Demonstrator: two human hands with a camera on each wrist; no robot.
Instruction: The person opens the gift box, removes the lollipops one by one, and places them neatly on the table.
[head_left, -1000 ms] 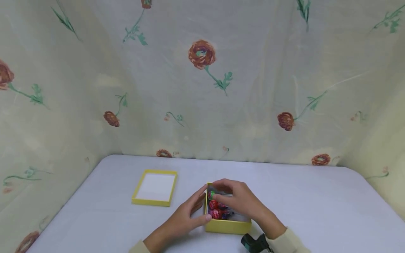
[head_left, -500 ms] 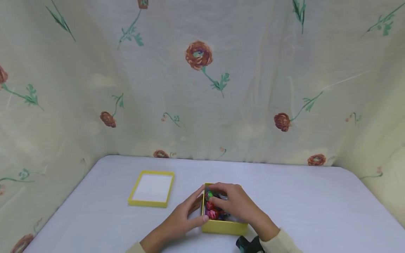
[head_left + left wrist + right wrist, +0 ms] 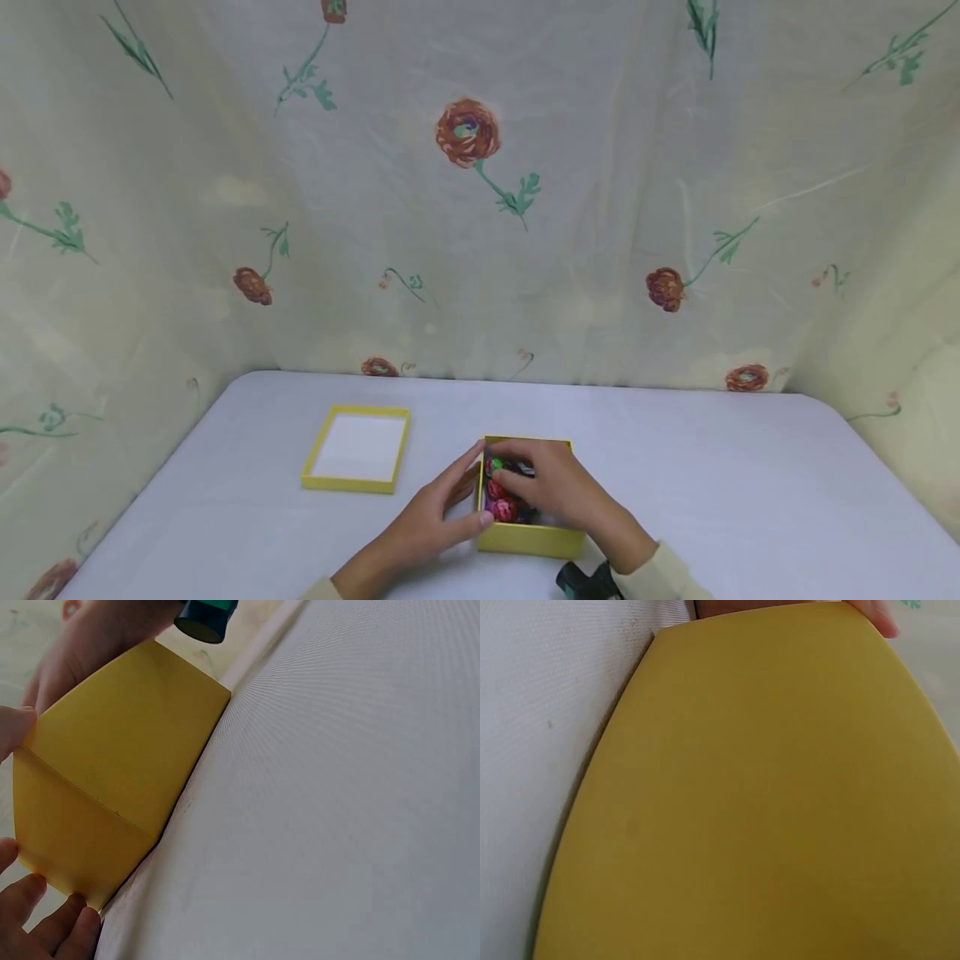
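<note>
Wrapped round candies that look like lollipops, red (image 3: 504,509) and green (image 3: 496,463), lie along the left side of an open yellow box (image 3: 531,542). My left hand (image 3: 441,510) holds the box's left side, thumb at the near corner. In the left wrist view, its fingertips (image 3: 71,911) press the box wall (image 3: 120,742). Reaching in from the right, my right hand (image 3: 558,482) has its thumb and fingers around the green-wrapped lollipop near the far left corner. Its palm covers much of the inside. Only the yellow outer wall (image 3: 742,787) fills the right wrist view.
A yellow-rimmed lid (image 3: 348,483) with a white inside lies upturned left of the box on the white table (image 3: 712,483). A dark device (image 3: 588,581) sits at the right wrist. Flowered cloth (image 3: 585,250) hangs behind the table.
My right fingers have moved slightly within the box, staying near the green-wrapped lollipop. My left hand keeps its place on the box. The whole head view has shifted slightly.
</note>
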